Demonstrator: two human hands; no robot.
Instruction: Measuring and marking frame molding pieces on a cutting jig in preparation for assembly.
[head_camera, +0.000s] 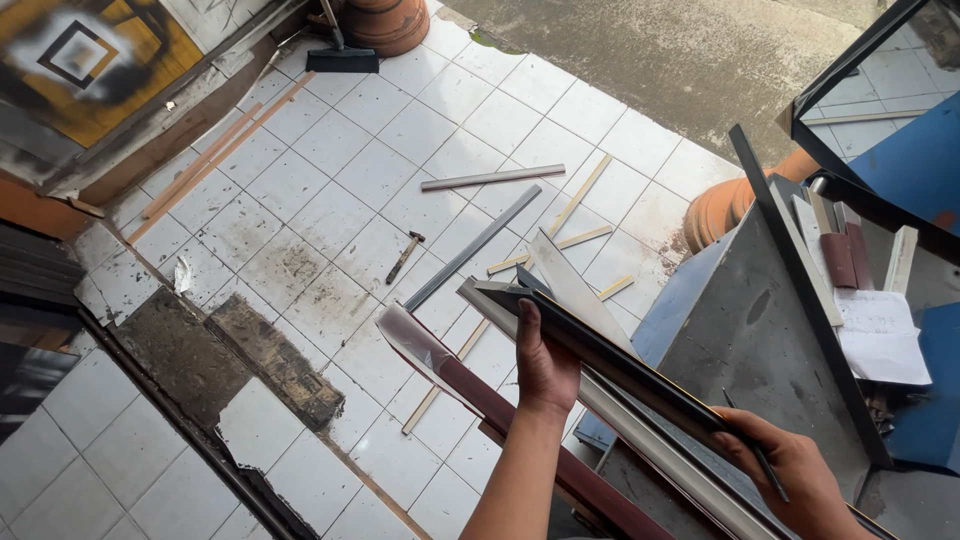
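Hands (545, 365) on slim dark metal strip (610, 355)

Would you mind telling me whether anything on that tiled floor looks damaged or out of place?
Yes. Near the floor's left edge a patch of missing tiles exposes dark, rough base. A hammer and several wooden strips lie scattered at odd angles across the white tiles. The left hand and right hand hold a dark frame piece.

Long dark metal strip (600, 350), slanted, hand-held
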